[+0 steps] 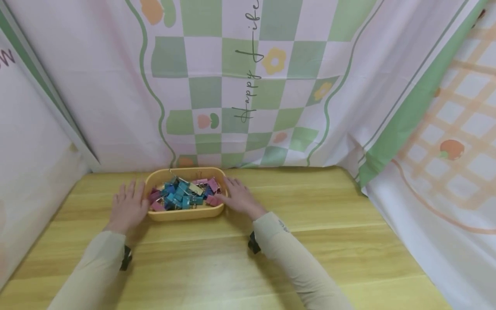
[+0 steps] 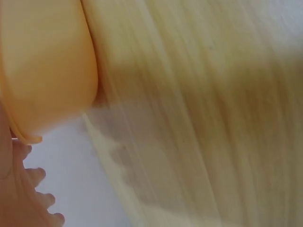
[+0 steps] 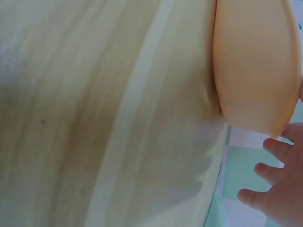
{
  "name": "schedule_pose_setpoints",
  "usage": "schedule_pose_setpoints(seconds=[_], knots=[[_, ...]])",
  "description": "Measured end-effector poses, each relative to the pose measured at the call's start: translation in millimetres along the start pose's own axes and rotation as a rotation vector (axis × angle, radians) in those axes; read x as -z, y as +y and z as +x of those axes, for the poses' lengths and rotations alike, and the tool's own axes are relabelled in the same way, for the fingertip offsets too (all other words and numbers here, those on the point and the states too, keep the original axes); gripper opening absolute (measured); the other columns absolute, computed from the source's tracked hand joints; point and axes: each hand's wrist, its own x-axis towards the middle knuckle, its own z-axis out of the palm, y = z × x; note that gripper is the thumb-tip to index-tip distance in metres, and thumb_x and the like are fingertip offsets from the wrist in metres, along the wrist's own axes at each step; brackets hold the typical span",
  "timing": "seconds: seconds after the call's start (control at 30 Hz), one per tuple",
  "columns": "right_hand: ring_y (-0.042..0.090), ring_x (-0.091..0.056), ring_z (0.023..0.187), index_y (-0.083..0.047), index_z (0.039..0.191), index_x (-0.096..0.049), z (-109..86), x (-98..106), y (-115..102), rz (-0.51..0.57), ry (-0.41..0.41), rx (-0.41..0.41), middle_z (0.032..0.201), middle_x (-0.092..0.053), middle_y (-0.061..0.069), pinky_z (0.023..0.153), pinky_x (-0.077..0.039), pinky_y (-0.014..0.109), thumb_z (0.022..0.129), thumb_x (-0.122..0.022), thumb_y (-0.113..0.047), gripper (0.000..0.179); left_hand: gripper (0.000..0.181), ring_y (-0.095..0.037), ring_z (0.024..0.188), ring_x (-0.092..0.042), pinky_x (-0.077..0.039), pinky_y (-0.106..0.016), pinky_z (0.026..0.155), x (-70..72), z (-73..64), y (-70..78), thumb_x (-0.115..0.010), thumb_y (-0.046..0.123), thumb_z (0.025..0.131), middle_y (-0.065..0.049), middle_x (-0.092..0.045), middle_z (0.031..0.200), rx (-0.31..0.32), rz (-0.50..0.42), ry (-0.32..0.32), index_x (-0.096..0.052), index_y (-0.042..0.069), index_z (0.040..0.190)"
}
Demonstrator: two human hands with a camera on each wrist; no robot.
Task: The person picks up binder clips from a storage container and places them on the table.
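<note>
A yellow oblong tray (image 1: 186,214) with rounded corners stands on the table and holds a heap of binder clips (image 1: 182,191) in blue, teal, pink, purple and cream. My left hand (image 1: 127,207) is at the tray's left end, fingers spread and pointing away, thumb side against the rim. At the opposite end my right hand (image 1: 240,197) touches the tray, its thumb reaching over the rim near a pink clip and its fingers extended outside. Both wrist views show the tray's outer wall (image 2: 52,61) beside fairly straight, spread fingers (image 3: 272,174). Neither hand holds a clip.
The tray stands near the back edge of a wood-grain table (image 1: 201,267). Behind it hangs a green-and-white checked curtain (image 1: 236,86). More printed cloth (image 1: 438,172) hangs on the right, and a white cloth (image 1: 35,150) on the left.
</note>
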Motion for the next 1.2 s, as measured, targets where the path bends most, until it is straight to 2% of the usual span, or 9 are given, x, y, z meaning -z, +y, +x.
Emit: schedule_pose_setpoints(seconds=[0.23, 0.67, 0.77, 1.0, 1.2], knots=[[0.035, -0.018, 0.135, -0.012, 0.148, -0.019, -0.1, -3, 2, 0.046, 0.015, 0.013, 0.149, -0.023, 0.012, 0.107, -0.017, 0.052, 0.094, -0.047, -0.035, 0.064, 0.054, -0.055, 0.128, -0.001, 0.000, -0.065, 0.101, 0.1, -0.4, -1.5, -0.023, 0.025, 0.099, -0.033, -0.006, 0.145, -0.006, 0.008, -0.016, -0.018, -0.005, 0.143], [0.033, -0.018, 0.135, -0.012, 0.148, -0.019, -4.6, -4, 2, 0.083, 0.016, 0.023, 0.149, -0.024, 0.013, 0.108, -0.016, 0.045, 0.093, -0.051, -0.036, 0.068, 0.054, -0.056, 0.127, -0.003, -0.002, -0.065, 0.101, 1.9, -4.1, 1.9, -0.023, 0.024, 0.098, -0.034, -0.008, 0.144, -0.008, 0.023, -0.022, -0.018, -0.006, 0.143], [0.032, -0.018, 0.135, -0.011, 0.147, -0.019, -7.9, -5, 3, 0.076, 0.023, 0.029, 0.148, -0.025, 0.013, 0.109, -0.016, 0.044, 0.092, -0.051, -0.037, 0.069, 0.054, -0.056, 0.128, -0.003, -0.002, -0.065, 0.101, 3.2, -7.0, 4.2, -0.024, 0.023, 0.098, -0.035, -0.008, 0.144, -0.011, 0.020, -0.027, -0.018, -0.006, 0.143], [0.033, -0.022, 0.134, -0.010, 0.147, -0.018, -20.1, -6, 2, 0.077, 0.029, 0.052, 0.147, -0.027, 0.014, 0.109, -0.018, 0.043, 0.092, -0.051, -0.037, 0.070, 0.052, -0.058, 0.125, -0.007, -0.006, -0.067, 0.100, 3.5, -18.9, 7.8, -0.027, 0.020, 0.097, -0.037, -0.012, 0.141, -0.048, 0.011, 0.011, -0.023, -0.009, 0.140], [0.037, -0.025, 0.132, -0.006, 0.146, -0.022, -31.9, -8, 2, 0.089, 0.063, 0.108, 0.145, -0.029, 0.017, 0.108, -0.019, 0.046, 0.091, -0.053, -0.032, 0.068, 0.053, -0.057, 0.126, -0.007, -0.005, -0.066, 0.101, 3.3, -29.9, 11.2, -0.027, 0.021, 0.097, -0.037, -0.011, 0.142, -0.044, 0.005, 0.001, -0.022, -0.009, 0.141]])
